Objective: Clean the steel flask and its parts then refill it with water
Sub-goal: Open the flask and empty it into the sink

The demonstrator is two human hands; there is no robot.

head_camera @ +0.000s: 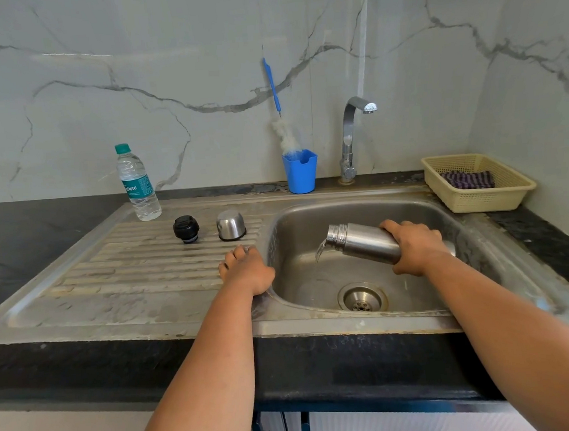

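Water bottle [137, 183] stands at the far left of the draining board, in the left middle of the frame, capped and upright; it looks like the likely refill supply, so a careless elbow there could tip it. Right of it sit the black stopper [186, 228] and the steel cup lid [231, 224], apart from each other on the ribbed steel; both are small and round, and I judge either could roll into the basin if knocked. Just below them the left hand [246, 268] rests flat on the edge between board and sink [364, 321], fingers loosely spread and gripping nothing, near enough to the lid that a sudden move might nudge it. Behind, at centre top, a bottle brush [284, 132] stands in a blue cup [300, 172], with the tap [355, 133] beside it. In the right centre, over the basin, the right hand [416, 246] is wrapped around the base end of the steel flask [363, 243], which is tipped mouth down and left, a thin stream of water falling from it. The grip sits far from the mouth on smooth, probably wet metal, so the flask could slip and strike the basin. At far right a basket [479, 181] holds a striped cloth [468, 180].
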